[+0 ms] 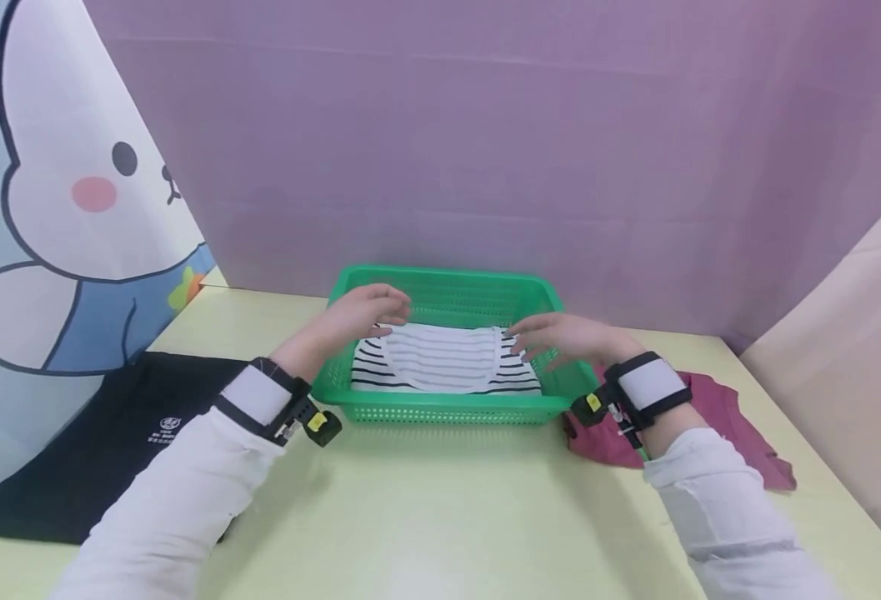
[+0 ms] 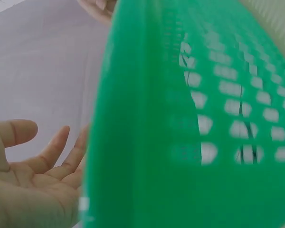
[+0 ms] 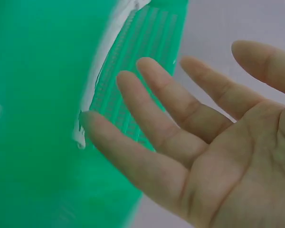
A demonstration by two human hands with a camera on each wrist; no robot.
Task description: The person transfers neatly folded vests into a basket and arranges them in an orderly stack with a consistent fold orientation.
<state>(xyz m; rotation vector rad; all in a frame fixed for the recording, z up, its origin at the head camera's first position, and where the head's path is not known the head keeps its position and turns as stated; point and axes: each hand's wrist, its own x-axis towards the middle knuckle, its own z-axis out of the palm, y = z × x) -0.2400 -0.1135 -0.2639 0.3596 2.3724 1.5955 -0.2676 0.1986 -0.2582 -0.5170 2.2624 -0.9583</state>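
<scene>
A folded white shirt with dark stripes [image 1: 443, 358] lies inside the green plastic basket [image 1: 448, 402]. Over the basket's left side hovers my left hand [image 1: 368, 312], fingers loosely bent and holding nothing. My right hand [image 1: 568, 335] is over the right side, its fingertips near the shirt's right edge. In the right wrist view the palm faces the camera with spread, relaxed fingers [image 3: 156, 118], and a strip of white cloth [image 3: 97, 71] shows past the basket rim. The left wrist view has the basket wall [image 2: 133, 142] covering part of the left hand [image 2: 38, 175].
A black folded garment [image 1: 102, 450] with a small white print lies on the table [image 1: 410, 517] at the left. To the right, a maroon garment [image 1: 725, 425] lies partly behind the right wrist. A purple backdrop [image 1: 485, 150] rises behind the basket.
</scene>
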